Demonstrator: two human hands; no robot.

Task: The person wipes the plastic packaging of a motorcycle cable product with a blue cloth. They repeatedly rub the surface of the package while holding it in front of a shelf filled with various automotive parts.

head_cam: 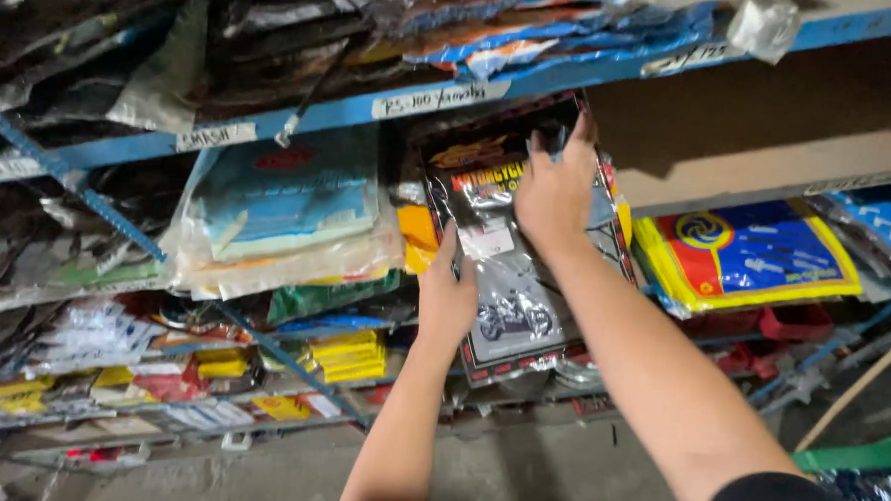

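A black packet (510,253) with a red border and a motorcycle picture stands nearly upright against the blue shelf (301,119), its top tucked just under the shelf's front edge and its bottom down at the next level. The right hand (555,190) lies flat on the packet's upper part, fingers spread and pointing up, fingertips at its top edge; whether any finger curls behind the packet cannot be told. The left hand (448,301) presses on the packet's left edge lower down, thumb up along the side, fingers apparently round the edge, though the hold is not fully visible. Just left of the packet leans a pale blue packet (288,199) in clear plastic, with an orange packet (418,234) wedged between the two. Below these lie stacked yellow packets (346,354). To the right, near the packet, a yellow-edged blue and red packet (751,254) rests on the lower level. Above the shelf edge, dark and blue bags (535,29) lie piled flat. White labels are stuck along the shelf edge.
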